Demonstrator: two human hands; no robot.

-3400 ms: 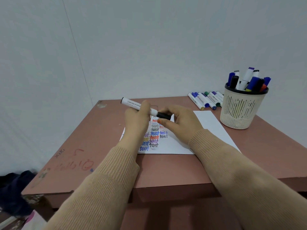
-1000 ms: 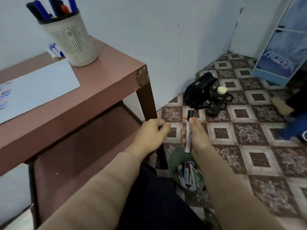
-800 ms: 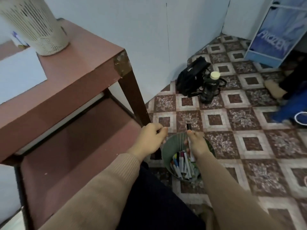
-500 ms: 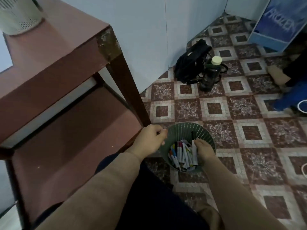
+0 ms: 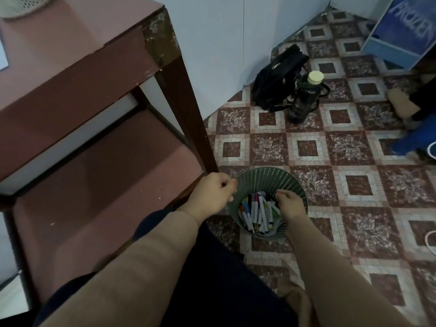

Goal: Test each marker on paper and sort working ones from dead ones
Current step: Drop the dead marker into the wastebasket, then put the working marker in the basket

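The left hand is held curled, apparently empty, at 9 o'clock of the green basket. The right hand is placed inside at 3 o'clock, over presumably dead markers, seemingly to discard one; its grip cannot be told.

Patterned tile floor; pale wall; reddish-brown table, lower shelf.

Wastebasket on floor. Markers heaped inside it. Right hand inside its rim, over markers. Left hand just left of rim. Table leg behind-left of wastebasket, lower shelf left. Backpack well behind wastebasket at wall, bottle beside backpack.
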